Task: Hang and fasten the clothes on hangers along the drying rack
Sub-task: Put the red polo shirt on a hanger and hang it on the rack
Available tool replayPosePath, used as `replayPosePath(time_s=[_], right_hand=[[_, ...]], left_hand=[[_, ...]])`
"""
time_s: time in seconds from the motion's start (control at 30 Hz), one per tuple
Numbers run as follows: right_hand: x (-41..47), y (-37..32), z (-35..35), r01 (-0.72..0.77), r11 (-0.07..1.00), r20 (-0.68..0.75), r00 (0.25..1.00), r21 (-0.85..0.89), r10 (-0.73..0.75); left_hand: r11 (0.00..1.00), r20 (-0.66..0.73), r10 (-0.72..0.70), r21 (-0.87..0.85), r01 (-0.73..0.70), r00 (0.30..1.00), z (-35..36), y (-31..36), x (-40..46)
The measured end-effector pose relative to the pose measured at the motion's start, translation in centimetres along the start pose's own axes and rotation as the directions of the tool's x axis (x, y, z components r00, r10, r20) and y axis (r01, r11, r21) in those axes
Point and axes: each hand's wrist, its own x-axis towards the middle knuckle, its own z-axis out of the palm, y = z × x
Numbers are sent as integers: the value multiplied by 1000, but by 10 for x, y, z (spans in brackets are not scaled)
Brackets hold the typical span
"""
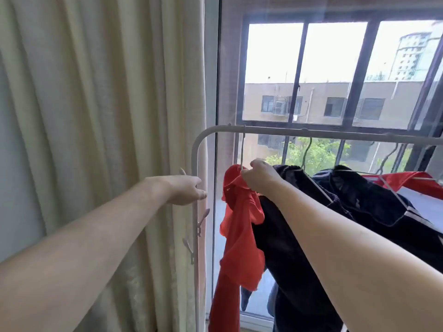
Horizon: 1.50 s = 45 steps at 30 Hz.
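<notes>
A white drying rack (311,133) stands before the window, its left post (195,224) running down beside the curtain. A red garment (239,224) hangs on a wire hanger (242,149) at the rail's left end. My right hand (260,176) pinches the red fabric at the hanger's neck. My left hand (184,190) reaches to the post, thumb and fingers closed round a clothes peg (182,171) clipped there, mostly hidden by the hand. A dark garment (299,236) hangs on the hanger to the right.
Two more pegs (203,216) are clipped lower on the post. Further dark and red clothes (407,180) hang along the rail to the right. A cream curtain (107,116) fills the left side, and the window (335,75) is close behind the rack.
</notes>
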Motion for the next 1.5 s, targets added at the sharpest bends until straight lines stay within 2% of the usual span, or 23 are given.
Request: replayPosePath(time_s=[0.1,0.3,0.5,0.63,0.77,1.0,1.2,1.3,1.5], right_hand=[[26,-7,8,28,995,-47,998,-97,-32],[68,-7,24,-7,975,-63,998,-222,-7],[80,0,30,-72,974,-18,997,-213,70],[82,-3,32,-151,983,29,988,-101,155],[75,-6,28,-205,975,52,976,-81,209],[77,5,27,-229,972,-32,972,42,231],[86,1,2,-155,986,-95,982,66,161],[91,-7,-6,-143,989,-94,985,27,145],[97,-4,14,-131,982,-44,991,-134,126]], left_hand=[[998,-11,58,40,-57,998,-1,0,20],[983,154,96,143,-119,983,-5,-1,45],[976,214,125,149,-159,969,-5,-9,61],[975,238,120,154,-159,964,-9,-8,64],[975,191,128,158,-159,973,-15,-8,65],[973,140,154,153,-175,978,-11,-5,72],[982,-55,187,46,-184,981,-23,-1,83],[984,-89,180,10,-180,980,-26,3,91],[988,-64,155,6,-155,986,-18,3,106]])
